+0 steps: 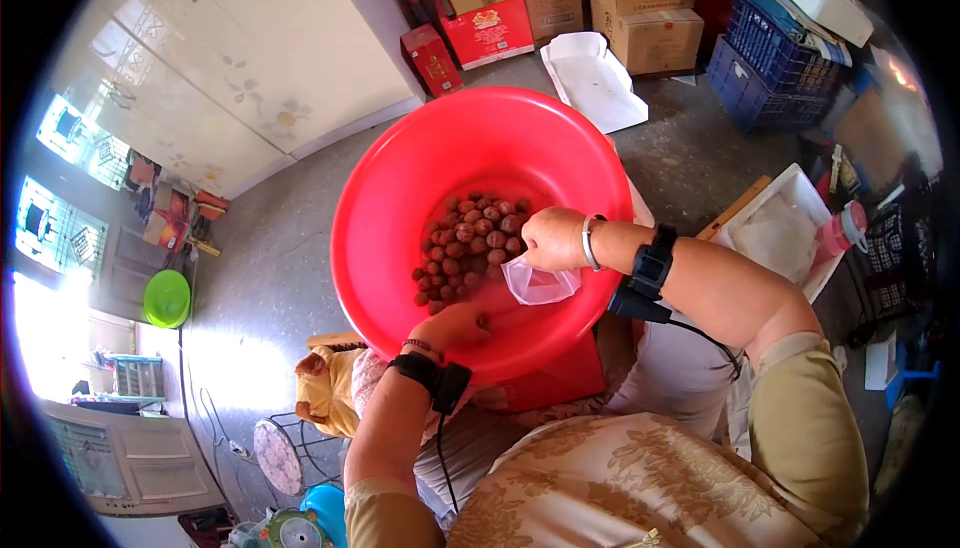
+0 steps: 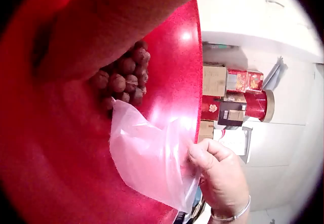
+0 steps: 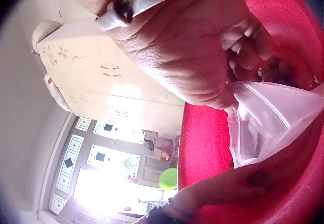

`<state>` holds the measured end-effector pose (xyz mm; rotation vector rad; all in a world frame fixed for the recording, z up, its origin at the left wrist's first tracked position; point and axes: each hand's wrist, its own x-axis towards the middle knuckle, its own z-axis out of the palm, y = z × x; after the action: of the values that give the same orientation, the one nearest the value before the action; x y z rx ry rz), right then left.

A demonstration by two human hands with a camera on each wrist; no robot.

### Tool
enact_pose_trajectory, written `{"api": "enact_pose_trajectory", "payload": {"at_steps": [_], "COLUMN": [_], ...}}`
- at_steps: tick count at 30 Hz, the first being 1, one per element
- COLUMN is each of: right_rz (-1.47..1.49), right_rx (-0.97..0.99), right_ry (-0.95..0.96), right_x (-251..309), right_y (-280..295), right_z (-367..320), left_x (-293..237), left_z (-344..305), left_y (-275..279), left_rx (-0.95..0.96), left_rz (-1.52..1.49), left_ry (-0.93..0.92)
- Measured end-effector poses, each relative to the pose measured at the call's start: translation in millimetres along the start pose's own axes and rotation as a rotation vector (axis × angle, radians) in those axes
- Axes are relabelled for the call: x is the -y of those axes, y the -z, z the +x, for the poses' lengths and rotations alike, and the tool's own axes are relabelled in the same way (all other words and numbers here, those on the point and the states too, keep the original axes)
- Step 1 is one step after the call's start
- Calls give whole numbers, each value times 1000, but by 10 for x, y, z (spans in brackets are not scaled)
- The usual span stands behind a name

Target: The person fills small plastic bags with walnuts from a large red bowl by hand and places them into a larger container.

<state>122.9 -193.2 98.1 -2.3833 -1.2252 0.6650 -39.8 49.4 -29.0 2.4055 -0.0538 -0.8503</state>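
Inside a big red plastic basin [image 1: 390, 158] lies a heap of brown walnuts [image 1: 465, 233]. My right hand [image 1: 550, 238] pinches the rim of a clear zip-lock bag [image 3: 273, 117] over the right part of the basin; the bag's mouth gapes and it looks slack. Low in the basin, at the near side of the heap, my left hand [image 1: 450, 328] has its fingers curled round a dark brown walnut [image 3: 255, 178], partly hidden by the fingers. In the left wrist view, the bag [image 2: 152, 158] hangs beside the walnuts [image 2: 121, 79].
Cardboard boxes [image 1: 655, 38], a white foam tray [image 1: 595, 83] and blue crates [image 1: 770, 58] stand beyond the basin. A white foam box [image 1: 775, 238] with a pink-lidded bottle [image 1: 845, 228] is at the right. To the left are a green basin [image 1: 167, 298] and a round stool [image 1: 278, 458].
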Motion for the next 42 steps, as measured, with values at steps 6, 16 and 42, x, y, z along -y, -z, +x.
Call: {"api": "enact_pose_trajectory", "payload": {"at_steps": [6,16,42], "right_rz": [-28,-30,-74], "right_rx": [39,55,83], "right_ry": [-26,-11,-18], "right_x": [3,31,-7], "right_y": [48,13,-142], "right_z": [-5,-47,-11], "left_x": [-142,-1330,-1499], "left_z": [-92,-619,-483], "left_y": [78,479,258], "left_rx": [-282,-589,-530], "left_rz": [-54,-965,-1037], "left_ry": [-6,-86,-131]}}
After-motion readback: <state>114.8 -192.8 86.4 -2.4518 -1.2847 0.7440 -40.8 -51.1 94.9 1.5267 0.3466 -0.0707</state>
